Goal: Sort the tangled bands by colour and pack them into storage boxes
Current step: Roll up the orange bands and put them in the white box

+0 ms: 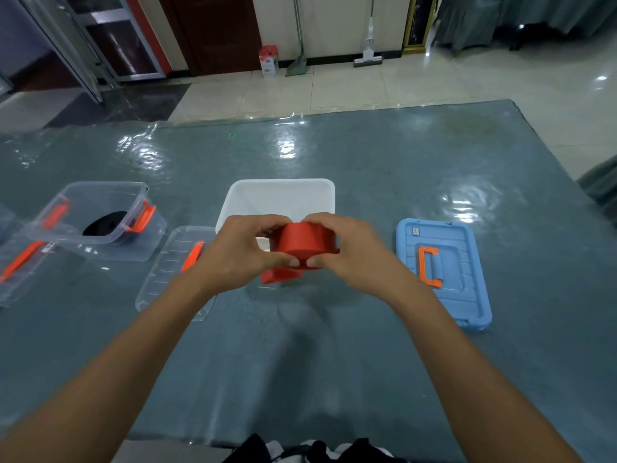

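While both hands (245,248) (347,248) grip red band roll (305,242), clear box (100,222) holds black band (105,223).

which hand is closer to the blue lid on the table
Right. The right hand grips the red band roll just left of the blue lid, though not touching it. The left hand holds the roll's far side, so the roll and the right hand lie between it and the lid.
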